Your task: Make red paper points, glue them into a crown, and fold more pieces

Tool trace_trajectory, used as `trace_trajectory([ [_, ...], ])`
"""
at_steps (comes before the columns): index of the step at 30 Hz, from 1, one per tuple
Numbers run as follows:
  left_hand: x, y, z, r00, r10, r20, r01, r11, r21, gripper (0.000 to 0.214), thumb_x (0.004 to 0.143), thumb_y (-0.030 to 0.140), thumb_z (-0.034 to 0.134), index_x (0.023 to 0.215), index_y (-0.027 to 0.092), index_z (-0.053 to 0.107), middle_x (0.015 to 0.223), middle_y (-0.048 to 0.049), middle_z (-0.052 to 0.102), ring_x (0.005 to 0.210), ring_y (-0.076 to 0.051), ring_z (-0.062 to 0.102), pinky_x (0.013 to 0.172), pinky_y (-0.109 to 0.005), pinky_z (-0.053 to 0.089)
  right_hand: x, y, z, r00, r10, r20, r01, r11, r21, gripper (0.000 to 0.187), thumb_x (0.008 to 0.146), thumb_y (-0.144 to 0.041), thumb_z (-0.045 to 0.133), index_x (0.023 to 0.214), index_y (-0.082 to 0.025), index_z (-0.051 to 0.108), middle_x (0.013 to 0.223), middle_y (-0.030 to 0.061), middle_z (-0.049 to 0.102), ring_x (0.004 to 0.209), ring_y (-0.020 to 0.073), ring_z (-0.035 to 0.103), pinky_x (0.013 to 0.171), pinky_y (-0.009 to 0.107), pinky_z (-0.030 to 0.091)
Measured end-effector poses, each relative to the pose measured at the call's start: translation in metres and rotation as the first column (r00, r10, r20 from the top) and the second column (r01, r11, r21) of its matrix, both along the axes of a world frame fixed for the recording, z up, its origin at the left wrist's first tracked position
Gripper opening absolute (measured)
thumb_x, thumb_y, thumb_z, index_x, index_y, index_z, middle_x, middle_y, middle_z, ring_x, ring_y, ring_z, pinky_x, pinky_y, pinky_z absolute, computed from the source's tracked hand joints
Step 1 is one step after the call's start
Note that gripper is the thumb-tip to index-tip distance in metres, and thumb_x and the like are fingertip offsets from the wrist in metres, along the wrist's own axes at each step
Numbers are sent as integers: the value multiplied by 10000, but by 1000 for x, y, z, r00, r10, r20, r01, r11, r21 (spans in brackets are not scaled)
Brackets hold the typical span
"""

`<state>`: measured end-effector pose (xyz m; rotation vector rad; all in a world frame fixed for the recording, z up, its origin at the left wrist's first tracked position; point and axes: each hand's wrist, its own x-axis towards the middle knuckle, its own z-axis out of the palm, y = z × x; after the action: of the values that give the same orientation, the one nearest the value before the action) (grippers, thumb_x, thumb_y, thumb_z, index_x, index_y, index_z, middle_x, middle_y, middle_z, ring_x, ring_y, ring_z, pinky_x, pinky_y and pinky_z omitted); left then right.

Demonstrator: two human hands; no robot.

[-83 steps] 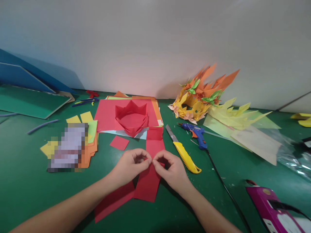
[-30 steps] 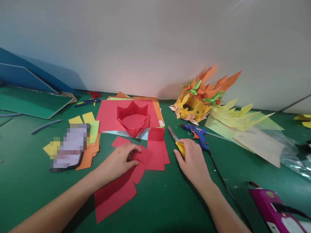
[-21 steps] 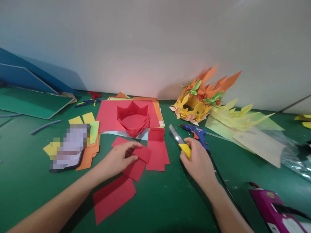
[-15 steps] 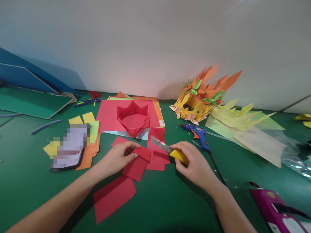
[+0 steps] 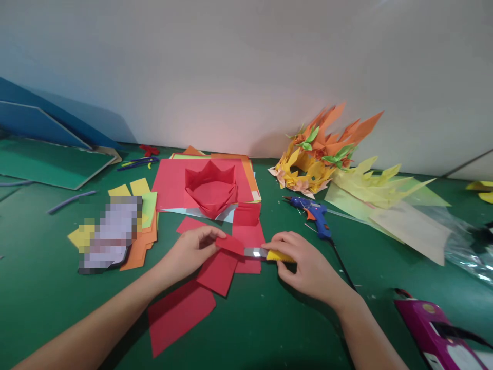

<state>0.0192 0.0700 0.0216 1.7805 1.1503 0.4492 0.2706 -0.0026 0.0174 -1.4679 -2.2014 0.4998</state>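
Note:
My left hand (image 5: 188, 252) pinches a folded piece of red paper (image 5: 219, 262) and lifts its upper flap off the green table. My right hand (image 5: 302, 259) grips a yellow utility knife (image 5: 275, 255). The knife's metal blade (image 5: 254, 252) points left and reaches under the raised flap, into the fold. More red paper pieces (image 5: 250, 234) lie just behind, and a larger red sheet (image 5: 179, 316) lies in front near my left forearm.
A folded red paper crown (image 5: 210, 187) sits on stacked coloured sheets (image 5: 169, 182). A blue glue gun (image 5: 314, 213) with a black cord lies to the right, near orange and yellow paper flowers (image 5: 319, 154). A purple object (image 5: 435, 329) is at the lower right, and yellow and orange scraps (image 5: 144, 226) at the left.
My right hand picked up the yellow knife from the table and swung it left until the blade met the red fold. My left hand kept hold of the folded paper.

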Motion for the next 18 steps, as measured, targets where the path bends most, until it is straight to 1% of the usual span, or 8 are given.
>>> trace_trajectory([
  [2, -1, -2, -2, 994, -38, -106, 50, 993, 112, 217, 796, 198, 504, 969, 217, 633, 928, -18, 687, 831, -185, 639, 752, -337, 536, 0, 0, 0, 1000, -4, 25, 4, 1000, -8, 454, 723, -44, 461, 1098, -235, 630, 1006, 75, 611, 903, 213, 565, 762, 362, 492],
  [4, -2, -3, -4, 978, -61, -198, 111, 960, 256, 203, 792, 161, 524, 949, 215, 641, 994, -38, 655, 876, -194, 622, 789, -361, 531, 0, -1, 0, 999, 7, 47, -6, 1000, -24, 471, 731, -50, 464, 1129, -246, 621, 1014, 73, 610, 900, 212, 570, 745, 352, 498],
  [7, -3, -5, -8, 964, -78, -253, 194, 858, 476, 183, 800, 127, 539, 934, 194, 644, 1183, -87, 556, 1111, -249, 538, 924, -441, 478, 0, -1, 0, 997, 28, 71, -26, 999, -26, 478, 743, -58, 467, 1155, -249, 615, 1014, 74, 610, 895, 210, 572, 732, 343, 502],
  [9, -3, -8, -10, 957, -121, -263, 253, 791, 556, 206, 828, 95, 493, 949, 188, 632, 1240, -102, 518, 1190, -255, 487, 966, -461, 452, 0, -1, -1, 996, 28, 79, -27, 1000, -8, 461, 754, -69, 477, 1157, -245, 617, 1015, 76, 610, 893, 209, 574, 729, 340, 502],
  [11, 0, -12, -11, 944, -186, -271, 313, 758, 573, 241, 871, 86, 428, 988, 188, 612, 1249, -103, 527, 1184, -230, 501, 970, -438, 461, 0, -1, -2, 996, 25, 82, -26, 1000, 11, 419, 780, -95, 493, 1151, -240, 622, 1012, 79, 610, 890, 210, 576, 729, 339, 499],
  [13, 3, -17, -11, 930, -217, -298, 354, 748, 561, 243, 905, 122, 412, 1062, 189, 585, 1264, -104, 543, 1171, -216, 522, 977, -422, 465, 0, 0, -4, 996, 29, 79, -31, 999, 24, 370, 816, -126, 498, 1143, -239, 628, 995, 80, 612, 877, 209, 575, 725, 340, 494],
  [15, 7, -21, -11, 910, -214, -355, 388, 742, 547, 264, 907, 213, 486, 1164, 193, 541, 1327, -108, 521, 1220, -240, 492, 1011, -444, 437, 0, 1, -6, 996, 36, 79, -39, 998, 41, 349, 842, -141, 492, 1146, -242, 629, 977, 80, 613, 859, 206, 571, 717, 341, 490],
  [18, 11, -24, -14, 865, -225, -448, 455, 728, 513, 496, 855, 334, 603, 1304, 198, 443, 1433, -116, 430, 1317, -281, 393, 1061, -476, 380, -1, 2, -7, 995, 50, 89, -57, 995, 79, 363, 854, -135, 482, 1168, -252, 624, 965, 78, 610, 840, 202, 561, 710, 343, 484],
])
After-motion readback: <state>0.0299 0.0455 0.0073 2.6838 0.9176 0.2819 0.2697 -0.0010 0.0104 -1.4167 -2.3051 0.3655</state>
